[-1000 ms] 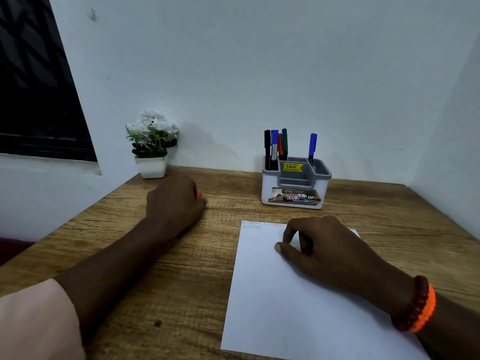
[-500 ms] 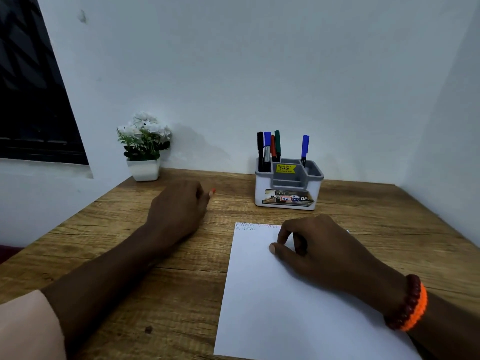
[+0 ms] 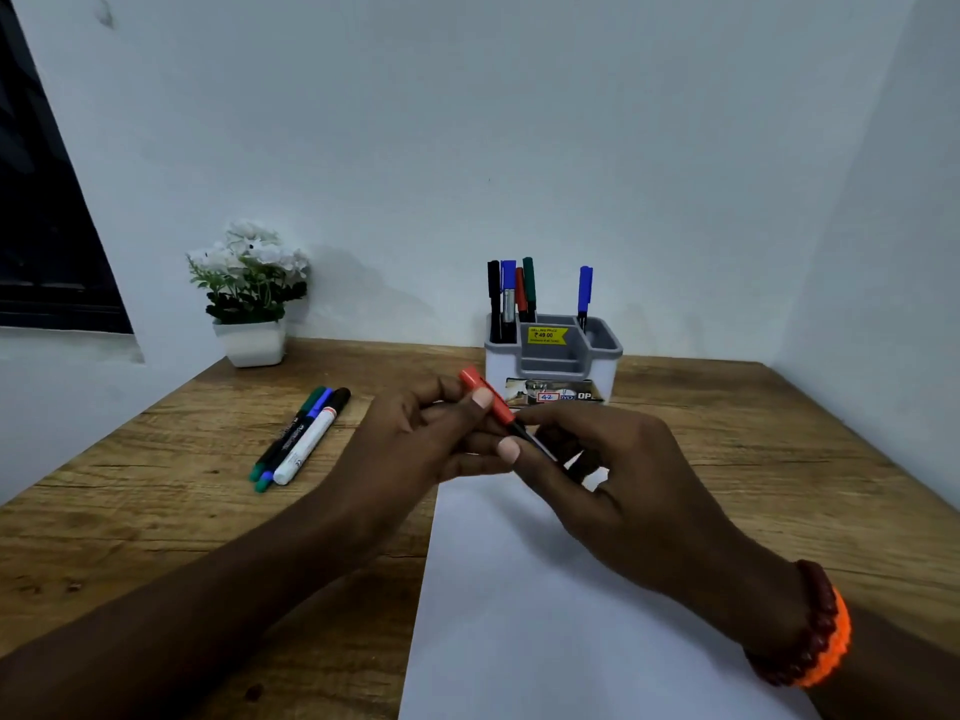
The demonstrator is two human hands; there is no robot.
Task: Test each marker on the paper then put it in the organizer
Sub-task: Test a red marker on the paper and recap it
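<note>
Holding: both hands met just in front of the grey-and-white plastic desk organizer (image 3: 553, 366), sharing one red-capped marker with a dark barrel (image 3: 493, 402).
Left hand (image 3: 431, 439): fingers and thumb pinched round the red cap end, which pointed up and toward the organizer.
Right hand (image 3: 613, 475): fingers curled round the marker's dark lower barrel; a beaded dark-red and orange bracelet (image 3: 815, 631) sat on that wrist.
Marker position: tilted, lifted off the surface, above the far edge of the white paper sheet (image 3: 519, 615).
Paper: lay flat on the wooden desk (image 3: 182, 501), in front of the organizer.
Organizer contents: four upright markers (black, blue, red, green) in its left rear compartment, one blue marker in the right rear compartment.
Untested markers (image 3: 301, 433): three lay side by side on the desk, left of the organizer.
Potted white flowers (image 3: 249, 293): far left of the organizer, by the wall.
</note>
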